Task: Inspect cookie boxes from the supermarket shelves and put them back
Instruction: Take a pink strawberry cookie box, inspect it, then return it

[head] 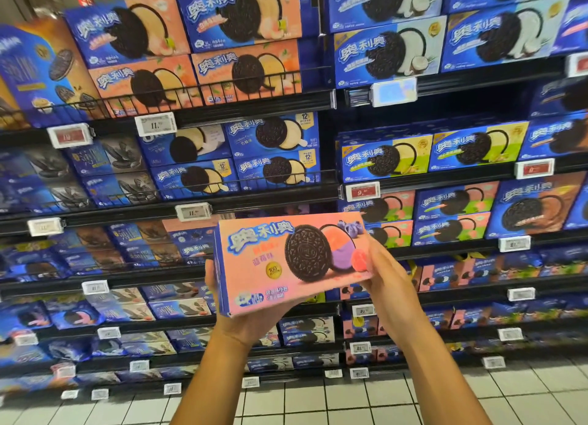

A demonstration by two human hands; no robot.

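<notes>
Shelves (254,103) of blue cookie boxes ahead; our left hand (251,316) at 7 and right hand (385,281) at 3 grip the pink cardboard cookie box (286,262), long axis approx 8-to-2, front twd us.

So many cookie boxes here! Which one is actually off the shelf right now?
The pink box with the purple-and-pink filling picture. It alone is out in front of the shelves, held between the left hand and right hand; all others sit stacked.
</notes>
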